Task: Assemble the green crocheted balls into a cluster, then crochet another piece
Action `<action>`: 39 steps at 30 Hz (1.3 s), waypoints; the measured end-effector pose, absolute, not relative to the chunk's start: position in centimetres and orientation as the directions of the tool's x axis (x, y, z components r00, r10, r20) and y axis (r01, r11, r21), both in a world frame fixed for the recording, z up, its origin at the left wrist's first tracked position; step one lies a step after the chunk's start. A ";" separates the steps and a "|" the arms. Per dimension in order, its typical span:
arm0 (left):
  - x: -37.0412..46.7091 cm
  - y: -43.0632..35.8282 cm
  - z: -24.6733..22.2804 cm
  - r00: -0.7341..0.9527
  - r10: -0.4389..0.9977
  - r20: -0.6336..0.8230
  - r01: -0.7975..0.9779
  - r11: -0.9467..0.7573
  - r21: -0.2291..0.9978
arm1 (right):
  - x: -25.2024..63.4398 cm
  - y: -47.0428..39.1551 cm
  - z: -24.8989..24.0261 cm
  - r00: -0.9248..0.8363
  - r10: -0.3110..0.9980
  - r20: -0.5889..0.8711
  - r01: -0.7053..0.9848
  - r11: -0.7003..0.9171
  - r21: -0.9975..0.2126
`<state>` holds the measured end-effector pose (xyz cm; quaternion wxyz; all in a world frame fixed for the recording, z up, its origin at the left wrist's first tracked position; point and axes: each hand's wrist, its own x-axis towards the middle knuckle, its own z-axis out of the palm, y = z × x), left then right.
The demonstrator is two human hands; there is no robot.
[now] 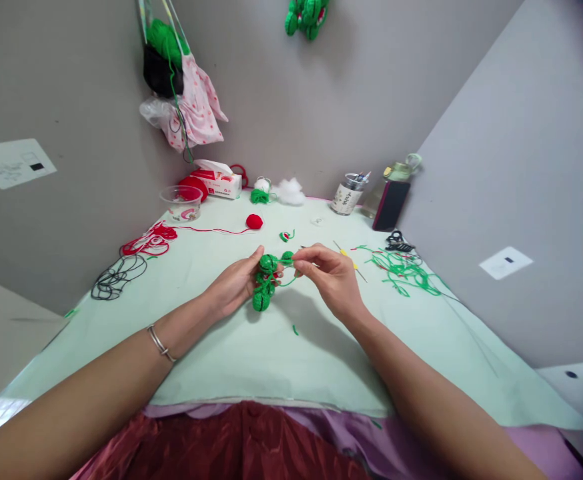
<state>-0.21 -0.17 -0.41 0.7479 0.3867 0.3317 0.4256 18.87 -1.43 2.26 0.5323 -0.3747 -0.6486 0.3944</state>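
Note:
My left hand [236,283], with a silver bangle on its wrist, holds a green crocheted piece [261,297] made of several rounded lobes with dark lines and a bit of red. My right hand [329,273] is pinched just to the right of it, close to a small green lobe [287,257]. A green strand [287,283] loops between the piece and the right fingertips. Whether those fingertips also hold a needle is too small to tell. Beyond the hands lies a small green and red piece [285,237].
Red yarn ball [254,221], tissue box [221,183], plastic tub [181,203] and white stuffing [290,192] stand farther back. Right: pen holder [347,195], phone [391,205], black scissors [399,241], green yarn scraps [406,270], yellow-handled tool [350,260]. Black yarn [116,275] lies left.

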 end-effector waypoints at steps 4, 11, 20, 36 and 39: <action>-0.2 -0.1 -0.8 0.445 0.885 -0.140 -0.378 0.327 0.866 | 18.5 -1.9 2.0 -0.106 0.854 0.509 0.136 0.519 -0.844; -0.1 -0.2 -0.6 0.415 0.891 -0.182 -0.395 0.356 0.847 | 18.3 -2.5 2.3 -0.153 0.727 0.669 0.318 0.677 -0.664; 0.4 -0.1 -0.7 0.346 0.899 -0.267 -0.445 0.408 0.797 | 18.1 -2.8 1.6 -0.319 0.658 0.682 0.545 0.716 -0.436; -0.9 -0.1 1.0 0.449 0.893 0.025 -0.417 0.184 0.890 | 19.4 -0.8 1.2 -0.267 0.856 0.443 0.520 0.515 -0.682; -1.1 0.0 1.1 0.497 0.867 0.042 -0.407 0.190 0.893 | 19.3 -0.6 1.4 -0.228 0.909 0.349 0.372 0.412 -0.832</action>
